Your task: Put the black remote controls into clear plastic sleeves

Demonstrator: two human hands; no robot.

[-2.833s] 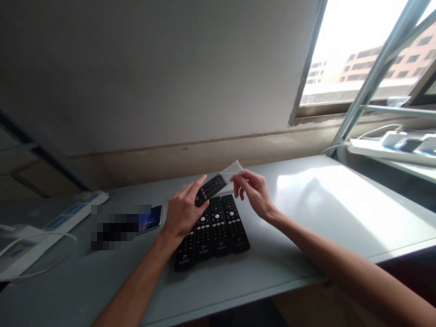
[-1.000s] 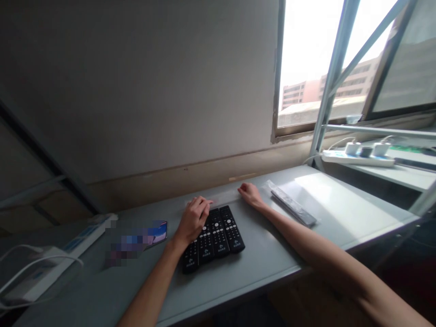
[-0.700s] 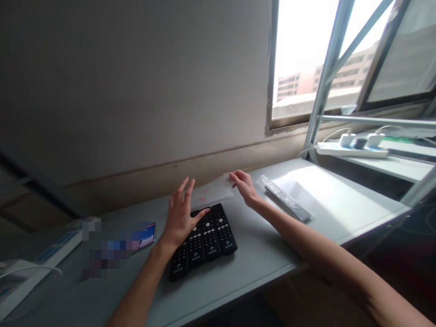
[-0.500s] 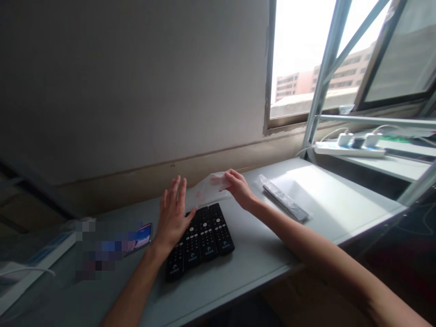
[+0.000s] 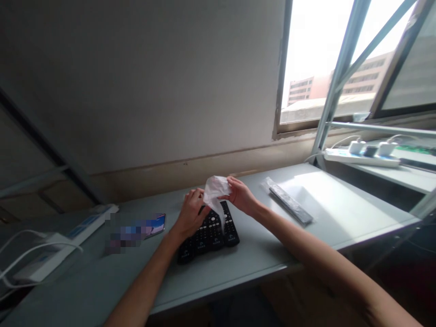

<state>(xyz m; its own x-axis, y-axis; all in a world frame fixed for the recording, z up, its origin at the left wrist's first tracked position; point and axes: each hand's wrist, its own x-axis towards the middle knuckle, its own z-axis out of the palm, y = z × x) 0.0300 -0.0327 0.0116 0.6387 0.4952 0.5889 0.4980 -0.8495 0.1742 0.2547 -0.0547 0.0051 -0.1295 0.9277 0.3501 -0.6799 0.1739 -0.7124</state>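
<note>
A crumpled clear bag (image 5: 215, 193) is gripped between the left hand (image 5: 190, 217) and right hand (image 5: 241, 196), above the bare remotes (image 5: 213, 234) near the tabletop's (image 5: 259, 261) front edge. One bagged remote (image 5: 289, 205) is already laid toward the right edge; the row is judged not yet bagged.

Grey table (image 5: 259, 259) carries black remotes (image 5: 211, 234), a bagged remote (image 5: 289, 205), phone (image 5: 155, 225), power strip (image 5: 64, 240).

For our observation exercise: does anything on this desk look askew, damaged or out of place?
Nothing spilled or broken. One bagged remote lies slanted, apart from the neat row of remotes. The plastic bag held by the left hand and right hand is crumpled.
</note>
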